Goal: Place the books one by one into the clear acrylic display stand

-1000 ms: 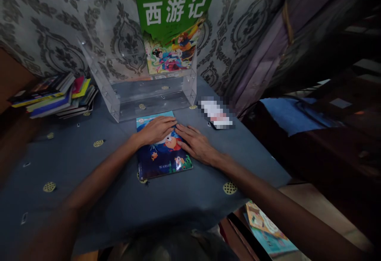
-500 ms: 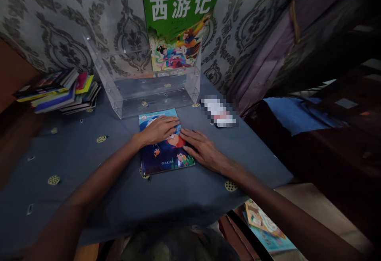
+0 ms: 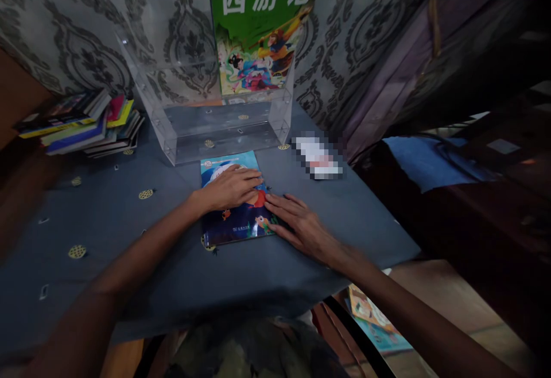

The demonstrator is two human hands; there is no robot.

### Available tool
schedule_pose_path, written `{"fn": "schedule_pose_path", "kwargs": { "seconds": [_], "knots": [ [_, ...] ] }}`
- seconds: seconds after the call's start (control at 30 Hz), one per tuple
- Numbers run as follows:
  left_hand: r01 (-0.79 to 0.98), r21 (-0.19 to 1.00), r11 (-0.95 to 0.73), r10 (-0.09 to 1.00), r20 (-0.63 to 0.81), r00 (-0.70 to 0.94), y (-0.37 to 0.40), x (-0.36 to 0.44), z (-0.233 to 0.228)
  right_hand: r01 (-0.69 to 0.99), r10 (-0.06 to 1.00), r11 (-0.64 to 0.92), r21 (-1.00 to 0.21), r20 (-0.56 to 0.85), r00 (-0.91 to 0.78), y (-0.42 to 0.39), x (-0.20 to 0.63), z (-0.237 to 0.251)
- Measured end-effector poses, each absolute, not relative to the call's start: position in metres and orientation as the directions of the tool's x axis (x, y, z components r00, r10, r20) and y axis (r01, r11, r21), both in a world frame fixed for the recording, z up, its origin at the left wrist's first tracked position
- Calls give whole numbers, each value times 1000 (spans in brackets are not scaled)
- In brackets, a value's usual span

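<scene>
Two flat, open hands: left hand (image 3: 230, 188) rests on the picture book (image 3: 235, 200); right hand (image 3: 301, 226) presses its right edge, on the blue tablecloth (image 3: 129, 234)

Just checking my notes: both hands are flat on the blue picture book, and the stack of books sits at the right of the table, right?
Not quite. In the head view the stack of books sits at the left. Both the left hand and right hand do rest on the blue picture book.

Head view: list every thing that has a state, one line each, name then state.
blue picture book: closed, flat on the table.
left hand: open, palm down on it.
right hand: open, flat at its right edge.
green book: upright in the stand.
clear stand: front tiers bare.
book pile: stacked flat.
</scene>
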State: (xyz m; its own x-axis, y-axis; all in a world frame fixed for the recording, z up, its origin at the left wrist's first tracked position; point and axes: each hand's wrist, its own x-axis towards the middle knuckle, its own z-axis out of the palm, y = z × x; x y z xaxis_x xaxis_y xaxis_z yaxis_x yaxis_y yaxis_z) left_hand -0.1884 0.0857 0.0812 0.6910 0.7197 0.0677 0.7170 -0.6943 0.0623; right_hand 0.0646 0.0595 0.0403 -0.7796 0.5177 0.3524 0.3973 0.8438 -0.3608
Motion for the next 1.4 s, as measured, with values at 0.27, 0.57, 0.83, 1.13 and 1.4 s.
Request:
{"fn": "schedule_pose_path", "kwargs": {
  "seconds": [0.27, 0.57, 0.83, 1.13, 1.4],
  "knots": [
    [635, 186, -750, 655, 73, 753, 82, -190, 83, 341, 478, 856, -390, 342, -809, 55, 73, 40],
    [687, 202, -698, 708, 48, 705, 84, -192, 76, 407, 533, 835, -370, 358, -767, 53, 68, 40],
    [622, 205, -756, 642, 47, 765, 72, -186, 89, 417, 503, 859, -297, 334, -797, 44, 71, 40],
    [643, 181, -744, 656, 12, 755, 54, -181, 90, 436, 494, 868, -237, 326, -806, 24, 78, 38],
    [622, 220, -752, 644, 40, 764, 43, -183, 84, 458, 511, 859, -229, 322, -797, 13, 81, 41]
  ]
}}
